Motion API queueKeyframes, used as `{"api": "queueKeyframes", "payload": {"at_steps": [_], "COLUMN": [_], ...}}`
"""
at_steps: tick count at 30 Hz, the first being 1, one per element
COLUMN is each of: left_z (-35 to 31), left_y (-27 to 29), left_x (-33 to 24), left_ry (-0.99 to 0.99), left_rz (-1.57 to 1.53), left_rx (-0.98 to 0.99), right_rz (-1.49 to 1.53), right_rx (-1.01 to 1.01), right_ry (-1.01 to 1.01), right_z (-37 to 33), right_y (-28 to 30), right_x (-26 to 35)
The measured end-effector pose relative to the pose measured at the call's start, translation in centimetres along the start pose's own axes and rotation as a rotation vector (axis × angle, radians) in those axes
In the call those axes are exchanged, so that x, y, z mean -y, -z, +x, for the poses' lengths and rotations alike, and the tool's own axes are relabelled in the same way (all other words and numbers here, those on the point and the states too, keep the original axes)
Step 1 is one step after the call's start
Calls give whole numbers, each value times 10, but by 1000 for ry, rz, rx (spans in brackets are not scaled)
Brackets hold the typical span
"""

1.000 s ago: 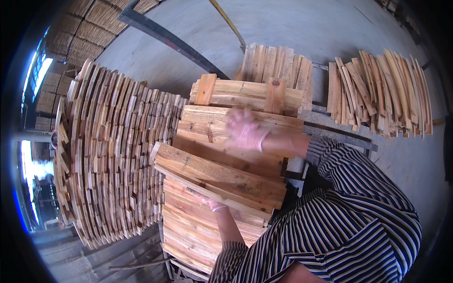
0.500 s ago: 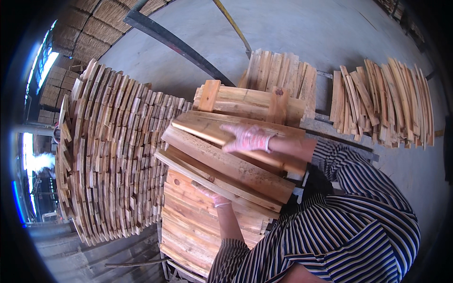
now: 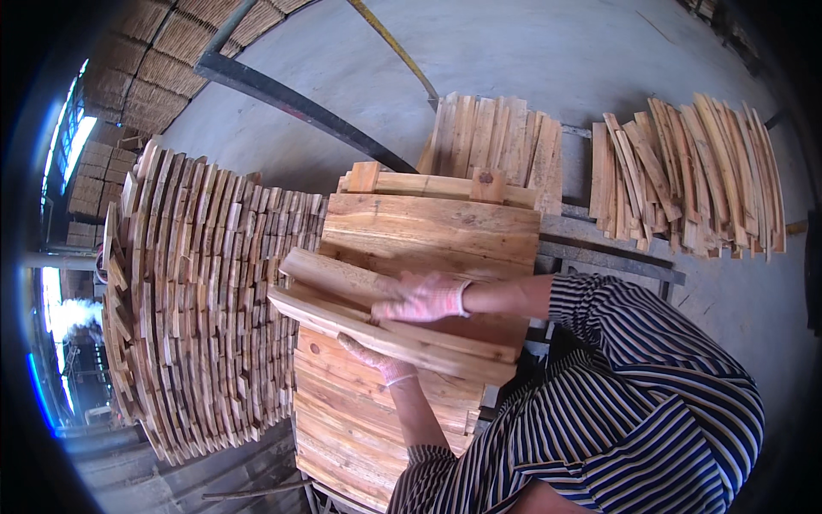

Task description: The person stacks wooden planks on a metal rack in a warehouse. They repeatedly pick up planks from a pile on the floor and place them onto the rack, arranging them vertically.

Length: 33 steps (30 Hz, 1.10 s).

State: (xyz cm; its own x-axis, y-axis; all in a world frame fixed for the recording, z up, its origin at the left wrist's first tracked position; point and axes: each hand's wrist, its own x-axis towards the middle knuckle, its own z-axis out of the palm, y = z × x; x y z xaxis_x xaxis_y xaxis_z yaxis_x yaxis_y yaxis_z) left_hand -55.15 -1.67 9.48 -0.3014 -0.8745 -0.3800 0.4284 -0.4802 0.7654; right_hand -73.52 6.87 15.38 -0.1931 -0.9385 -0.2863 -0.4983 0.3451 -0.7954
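Note:
My left hand (image 3: pixel 377 361), in a pale pink-and-white glove, is against the near edge of a tilted wooden plank (image 3: pixel 342 319). Its fingertips are partly hidden under that edge. A second wooden plank (image 3: pixel 330 276) leans just behind it. My right hand (image 3: pixel 424 296), gloved alike and blurred by motion, lies over this second plank with its fingers stretched out. Beneath both is a broad layer of planks laid side by side (image 3: pixel 428 224), showing flat beyond the right hand. More flat planks (image 3: pixel 342 398) lie on the near side, below my left hand.
Two short upright wooden blocks (image 3: pixel 488 185) stand at the layer's far edge. A tall stack of planks (image 3: pixel 214 300) rises on the left. Loose plank piles (image 3: pixel 685 176) lie at the right and far side (image 3: pixel 492 137). A dark metal bar (image 3: pixel 300 107) slants across the far left.
My right hand has moved down toward the near planks. The loose planks behind it now lie flat in the layer. My left hand stays at the near plank's edge.

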Motion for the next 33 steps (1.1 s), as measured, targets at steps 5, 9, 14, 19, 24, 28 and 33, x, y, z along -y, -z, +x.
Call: {"api": "queueKeyframes", "payload": {"at_steps": [5,9,14,19,24,28,33], "left_z": [-23,-9,0,31,13,-51,-214], "left_y": [-48,-26,-24,37,51,133,383], "left_x": [-9,-15,-28,-55,-113,-133,-207], "left_ry": [-52,-31,109,-141,-18,-253,-106], "left_rz": [14,-73,50,716,1261,1494,1522], "left_rx": [40,111,121,30,-220,-530,-1083], "right_rz": [62,-71,-466,-379,-439,-535,-100], "right_rx": [-43,-22,-240,-93,45,47,-48], "right_ry": [16,-54,-51,1,17,-61,9], "right_z": [0,10,56,77,79,69,76], "right_y": [37,119,163,141,162,166,110], "right_x": [-12,-14,-126,-138,-159,-152,-131]}}
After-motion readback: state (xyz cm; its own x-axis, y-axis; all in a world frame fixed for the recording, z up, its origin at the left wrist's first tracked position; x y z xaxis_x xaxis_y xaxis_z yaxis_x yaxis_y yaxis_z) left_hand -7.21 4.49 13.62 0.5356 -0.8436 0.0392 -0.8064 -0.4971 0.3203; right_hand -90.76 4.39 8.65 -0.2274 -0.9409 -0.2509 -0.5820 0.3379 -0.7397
